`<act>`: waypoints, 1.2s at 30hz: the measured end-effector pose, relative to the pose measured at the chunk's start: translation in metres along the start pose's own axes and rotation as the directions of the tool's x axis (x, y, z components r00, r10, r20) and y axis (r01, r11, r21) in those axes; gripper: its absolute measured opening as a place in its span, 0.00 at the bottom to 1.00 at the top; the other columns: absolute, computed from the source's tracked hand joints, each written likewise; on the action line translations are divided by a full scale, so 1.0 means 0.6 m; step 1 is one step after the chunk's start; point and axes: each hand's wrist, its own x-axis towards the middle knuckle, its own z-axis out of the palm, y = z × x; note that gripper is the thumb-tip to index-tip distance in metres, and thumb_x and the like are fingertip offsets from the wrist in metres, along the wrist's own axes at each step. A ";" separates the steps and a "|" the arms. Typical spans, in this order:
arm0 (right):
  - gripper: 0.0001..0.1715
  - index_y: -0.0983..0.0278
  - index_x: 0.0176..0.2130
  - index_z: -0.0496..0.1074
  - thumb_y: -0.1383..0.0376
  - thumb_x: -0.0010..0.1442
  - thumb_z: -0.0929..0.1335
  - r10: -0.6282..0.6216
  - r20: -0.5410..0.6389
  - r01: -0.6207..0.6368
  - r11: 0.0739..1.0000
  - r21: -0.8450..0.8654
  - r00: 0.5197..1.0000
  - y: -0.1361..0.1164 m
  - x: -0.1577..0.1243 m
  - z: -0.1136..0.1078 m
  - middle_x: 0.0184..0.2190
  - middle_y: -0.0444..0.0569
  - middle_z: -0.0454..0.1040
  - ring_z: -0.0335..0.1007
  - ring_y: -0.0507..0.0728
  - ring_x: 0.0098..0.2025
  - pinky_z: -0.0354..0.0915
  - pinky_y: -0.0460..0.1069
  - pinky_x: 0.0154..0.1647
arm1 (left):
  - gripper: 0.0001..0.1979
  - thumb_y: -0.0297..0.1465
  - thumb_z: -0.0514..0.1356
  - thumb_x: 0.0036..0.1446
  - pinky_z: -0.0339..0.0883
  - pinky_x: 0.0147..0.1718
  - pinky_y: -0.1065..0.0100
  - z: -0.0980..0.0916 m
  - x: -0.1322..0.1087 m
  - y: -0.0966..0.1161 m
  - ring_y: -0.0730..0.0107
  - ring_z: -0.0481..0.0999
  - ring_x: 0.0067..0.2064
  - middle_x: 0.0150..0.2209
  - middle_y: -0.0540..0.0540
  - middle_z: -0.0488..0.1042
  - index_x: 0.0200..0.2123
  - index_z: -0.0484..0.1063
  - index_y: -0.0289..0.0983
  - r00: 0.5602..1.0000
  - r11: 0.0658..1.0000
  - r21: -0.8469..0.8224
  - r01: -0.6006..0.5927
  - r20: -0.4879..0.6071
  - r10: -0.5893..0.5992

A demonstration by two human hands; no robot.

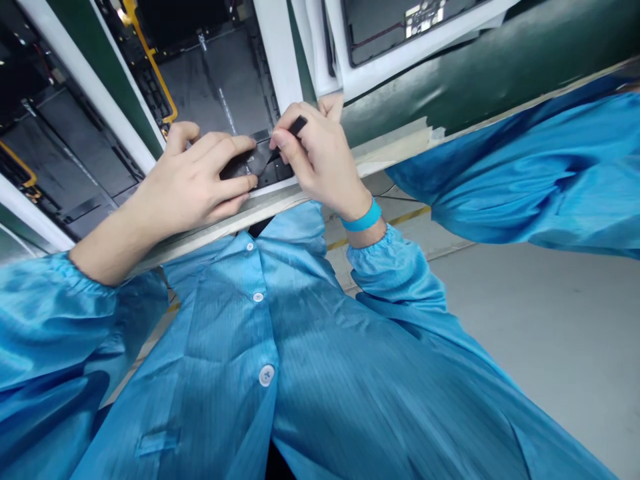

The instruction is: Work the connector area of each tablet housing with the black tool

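My right hand (325, 153) pinches a slim black tool (299, 125) between thumb and fingers. Its lower end points down-left at the near edge of an opened electronic device (200, 80) with flat grey plates and an orange flex cable (159, 73). I cannot tell the tool's exact kind. My left hand (195, 177) rests over the same edge with its fingers apart. Two of its fingertips touch a dark part (250, 160) beside the tool, and the palm hides some of the device.
Another opened device (70, 140) lies to the left, and a white-framed one (400, 30) at the upper right. The green mat (490, 73) ends at a taped bench edge (395, 147). A blue-sleeved person (540, 167) is close on the right.
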 end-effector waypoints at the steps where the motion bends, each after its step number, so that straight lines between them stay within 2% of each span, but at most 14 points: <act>1: 0.32 0.52 0.43 0.71 0.37 0.82 0.54 0.003 -0.011 -0.003 1.000 -0.005 1.000 0.000 0.000 0.001 0.36 0.48 0.78 0.77 0.63 0.50 0.65 0.65 0.74 | 0.20 0.41 0.54 0.80 0.60 0.69 0.20 0.000 -0.001 -0.001 0.39 0.75 0.70 0.77 0.44 0.71 0.65 0.81 0.50 1.000 1.000 -0.004 0.001 -0.003 -0.001; 7: 0.33 0.52 0.41 0.72 0.42 0.84 0.52 -0.020 -0.093 0.010 0.994 -0.110 0.995 -0.004 -0.004 0.001 0.32 0.47 0.77 0.78 0.63 0.45 0.68 0.66 0.63 | 0.20 0.42 0.54 0.81 0.58 0.69 0.18 -0.004 0.004 0.001 0.38 0.75 0.70 0.77 0.44 0.71 0.64 0.82 0.50 1.000 1.000 -0.012 0.017 0.018 -0.017; 11: 0.32 0.54 0.42 0.72 0.42 0.85 0.52 -0.019 -0.131 0.009 0.997 -0.080 0.991 -0.004 -0.009 0.000 0.31 0.48 0.77 0.77 0.64 0.45 0.67 0.66 0.61 | 0.19 0.43 0.53 0.81 0.60 0.67 0.18 -0.005 0.008 0.006 0.39 0.76 0.68 0.73 0.42 0.75 0.61 0.82 0.48 0.999 1.000 -0.007 0.024 0.042 -0.024; 15: 0.30 0.53 0.41 0.72 0.40 0.83 0.56 0.040 -0.166 -0.038 0.999 0.018 0.985 0.005 -0.013 -0.001 0.32 0.48 0.78 0.75 0.63 0.46 0.68 0.63 0.65 | 0.22 0.40 0.53 0.79 0.60 0.67 0.18 0.002 0.010 0.013 0.39 0.77 0.66 0.68 0.37 0.78 0.68 0.77 0.47 0.999 0.999 0.000 0.040 0.021 -0.040; 19: 0.31 0.52 0.41 0.73 0.37 0.82 0.57 0.054 -0.161 -0.047 0.998 0.047 0.985 0.003 -0.018 -0.004 0.32 0.49 0.77 0.76 0.65 0.47 0.69 0.63 0.68 | 0.27 0.37 0.57 0.75 0.63 0.67 0.20 0.015 0.014 0.026 0.34 0.78 0.66 0.66 0.38 0.78 0.74 0.72 0.50 0.993 0.992 0.025 0.120 -0.008 -0.120; 22: 0.35 0.52 0.41 0.74 0.36 0.82 0.53 0.110 -0.126 -0.110 0.994 0.012 0.986 -0.008 -0.021 -0.009 0.35 0.50 0.79 0.76 0.64 0.50 0.68 0.64 0.70 | 0.26 0.35 0.58 0.76 0.65 0.66 0.20 0.021 0.019 0.034 0.32 0.78 0.66 0.64 0.37 0.79 0.73 0.74 0.49 0.986 0.986 0.039 0.165 -0.024 -0.164; 25: 0.38 0.54 0.43 0.75 0.36 0.83 0.52 0.136 -0.082 -0.135 0.991 0.023 0.987 -0.014 -0.025 -0.013 0.39 0.50 0.80 0.76 0.63 0.52 0.66 0.64 0.73 | 0.23 0.35 0.56 0.79 0.67 0.65 0.23 0.022 0.024 0.041 0.33 0.80 0.65 0.63 0.35 0.79 0.70 0.77 0.45 0.986 0.984 0.070 0.163 -0.053 -0.160; 30: 0.36 0.57 0.45 0.76 0.37 0.83 0.55 0.145 -0.092 -0.134 0.984 0.114 0.985 -0.002 -0.026 -0.008 0.41 0.49 0.79 0.77 0.64 0.55 0.65 0.69 0.75 | 0.21 0.35 0.54 0.81 0.69 0.61 0.26 0.020 0.033 0.047 0.34 0.81 0.61 0.61 0.32 0.80 0.67 0.80 0.40 0.988 0.977 0.158 0.143 -0.089 -0.130; 36: 0.35 0.57 0.43 0.76 0.41 0.85 0.55 0.100 -0.112 -0.084 0.987 0.138 0.989 0.003 -0.021 -0.005 0.39 0.47 0.78 0.77 0.61 0.49 0.65 0.69 0.73 | 0.21 0.40 0.53 0.82 0.65 0.63 0.29 0.005 0.048 0.046 0.38 0.81 0.60 0.59 0.35 0.82 0.63 0.82 0.42 0.986 0.984 0.095 0.150 -0.086 -0.142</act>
